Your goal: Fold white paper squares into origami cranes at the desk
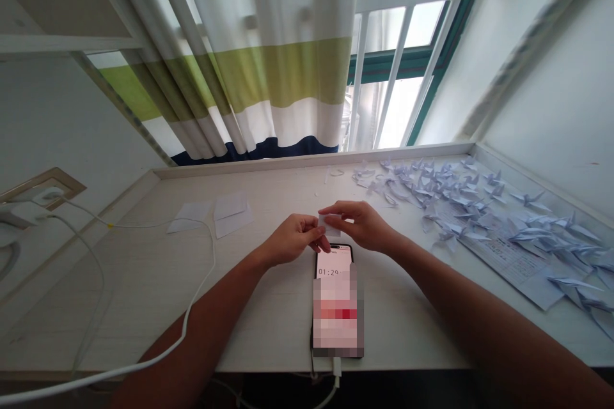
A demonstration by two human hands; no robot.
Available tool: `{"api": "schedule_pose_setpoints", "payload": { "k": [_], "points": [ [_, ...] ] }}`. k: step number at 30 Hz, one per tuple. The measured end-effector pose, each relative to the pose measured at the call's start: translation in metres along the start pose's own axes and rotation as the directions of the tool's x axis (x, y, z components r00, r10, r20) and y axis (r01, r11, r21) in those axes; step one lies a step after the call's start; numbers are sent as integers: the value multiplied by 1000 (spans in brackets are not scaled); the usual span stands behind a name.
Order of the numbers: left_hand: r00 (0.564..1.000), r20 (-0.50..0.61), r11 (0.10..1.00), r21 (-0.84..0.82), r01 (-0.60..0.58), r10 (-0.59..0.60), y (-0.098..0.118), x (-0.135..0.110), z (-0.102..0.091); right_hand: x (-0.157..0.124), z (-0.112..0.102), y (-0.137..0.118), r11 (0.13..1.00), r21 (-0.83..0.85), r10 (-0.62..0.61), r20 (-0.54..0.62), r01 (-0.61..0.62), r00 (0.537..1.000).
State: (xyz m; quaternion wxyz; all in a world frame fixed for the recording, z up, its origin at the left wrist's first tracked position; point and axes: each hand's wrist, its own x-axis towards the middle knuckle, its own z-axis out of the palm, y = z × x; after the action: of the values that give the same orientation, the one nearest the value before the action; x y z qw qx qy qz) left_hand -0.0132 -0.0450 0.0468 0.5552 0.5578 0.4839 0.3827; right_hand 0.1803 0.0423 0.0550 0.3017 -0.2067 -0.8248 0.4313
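Note:
A small piece of white paper (330, 227) is held up between my two hands, just beyond the top of a phone. My left hand (298, 236) pinches its left side with thumb and fingers. From the right, my right hand (361, 223) grips the upper right part, its fingers covering some of the sheet. How the paper is folded cannot be made out. Beneath my wrists lies the phone (334, 268), face up on the white desk (268, 319), its lit screen showing 01:29 and partly blurred.
Many folded paper cranes (432, 185) crowd the right side, some around a printed sheet (513, 262). Loose white paper sheets (233, 214) lie at the left. A white cable (196, 297) crosses my left forearm; a charging plug (336, 367) enters the phone. A raised edge (249, 167) borders the desk's back.

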Motion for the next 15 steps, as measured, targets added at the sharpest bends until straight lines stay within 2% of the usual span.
{"api": "schedule_pose_setpoints", "payload": {
  "k": [3, 9, 15],
  "points": [
    [1000, 7, 999, -51, 5, -5, 3, -1, -2, -1, 0, -2, 999, 35, -23, -27, 24, 999],
    [999, 39, 980, -197, 20, -12, 2, 1, -1, 1, -2, 2, 942, 325, 82, 14, -82, 997],
    [1000, 21, 969, -245, -7, 13, 0, 3, -1, 3, -3, 2, 945, 311, 115, -12, -105, 993]
  ]
}}
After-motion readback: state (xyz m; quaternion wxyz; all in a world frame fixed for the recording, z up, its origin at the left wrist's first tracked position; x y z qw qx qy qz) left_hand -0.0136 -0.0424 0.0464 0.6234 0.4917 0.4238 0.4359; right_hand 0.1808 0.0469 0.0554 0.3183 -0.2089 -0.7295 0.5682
